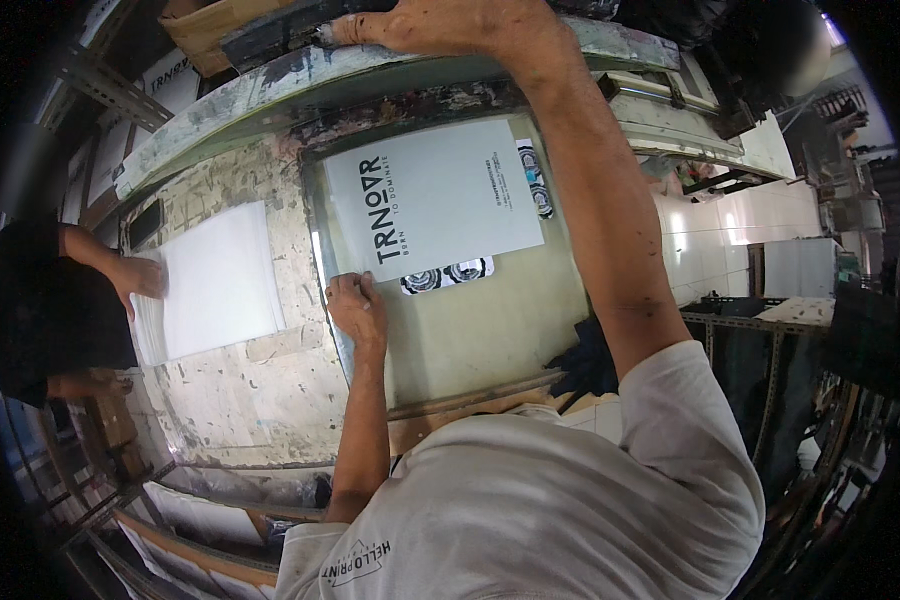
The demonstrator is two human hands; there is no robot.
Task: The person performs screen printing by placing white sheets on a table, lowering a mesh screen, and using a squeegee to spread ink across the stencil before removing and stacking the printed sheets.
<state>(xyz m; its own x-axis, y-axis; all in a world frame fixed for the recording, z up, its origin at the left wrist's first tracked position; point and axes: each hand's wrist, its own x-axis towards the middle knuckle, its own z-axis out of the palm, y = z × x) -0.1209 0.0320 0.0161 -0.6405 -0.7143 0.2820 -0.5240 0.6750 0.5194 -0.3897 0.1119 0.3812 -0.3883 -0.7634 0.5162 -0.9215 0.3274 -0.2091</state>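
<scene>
A white sheet of paper [450, 200] with dark printed lettering lies on a pale, glass-like panel [490, 330]. Stickers with round black-and-white patterns [448, 274] stick out from under its near and right edges. My left hand [357, 308] has its fingers curled at the sheet's near left corner, pinching there. My right arm stretches across to the far side, where my right hand [440, 28] grips a long, dark, ink-stained bar [280, 40] above a paint-smeared frame edge [370, 75]. Some of its fingers are hidden at the top of the picture.
At left another person's hand [142, 278] rests on a stack of white sheets [215, 285] on the stained tabletop [240, 390]. A dark cloth [585, 360] hangs at the panel's near right corner. Metal shelving [770, 350] stands at right, a cardboard box [205, 30] at far left.
</scene>
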